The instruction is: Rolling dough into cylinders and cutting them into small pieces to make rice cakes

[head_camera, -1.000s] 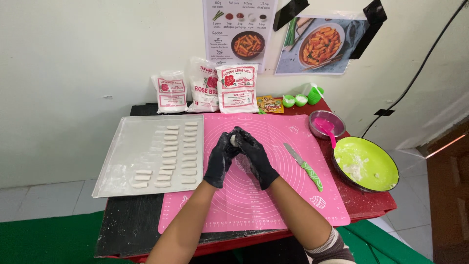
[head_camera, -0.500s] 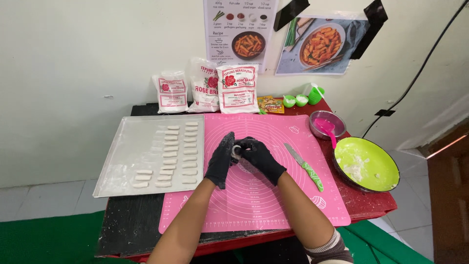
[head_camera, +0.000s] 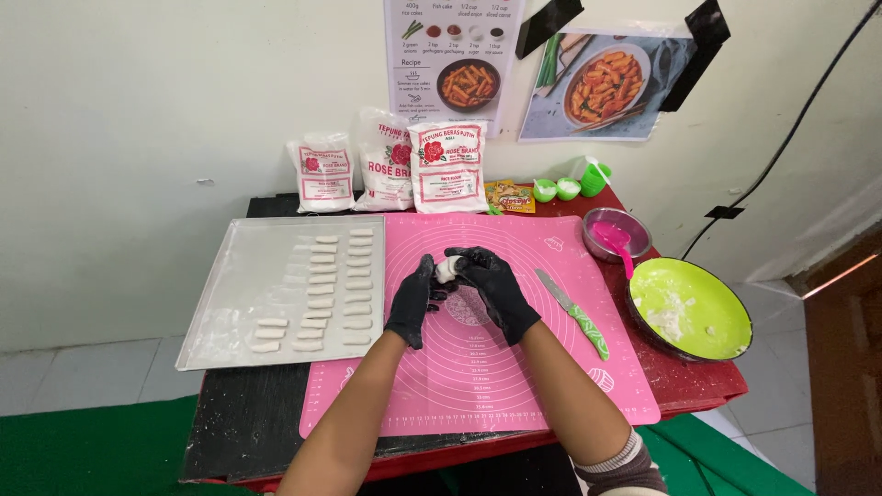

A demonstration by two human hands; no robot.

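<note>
Three white flour bags (head_camera: 395, 163) with red-and-pink labels stand against the wall beyond the hands, a small yellow packet (head_camera: 511, 197) to their right; above them hang a white recipe sheet (head_camera: 453, 57) and a taped photo of a red noodle-like dish (head_camera: 609, 85). At the tabletop, a person in black gloves works over a pink silicone mat (head_camera: 478, 367), forearms reaching in from below and meeting at its upper middle. The left hand (head_camera: 412, 301) stands edge-on, fingers extended, its palm pressed flat to a small white dough piece (head_camera: 447, 268); the right hand (head_camera: 496, 289) curls loosely over the piece from the other side, so the dough sits pinched between both, just above the mat. Left of the hands, a metal tray (head_camera: 230, 312) holds rows of cut white dough sticks (head_camera: 322, 294). To their right lie a green-handled knife (head_camera: 575, 314), a green bowl (head_camera: 691, 309) dusted with flour and a small metal bowl (head_camera: 616, 235) holding a pink spoon.
</note>
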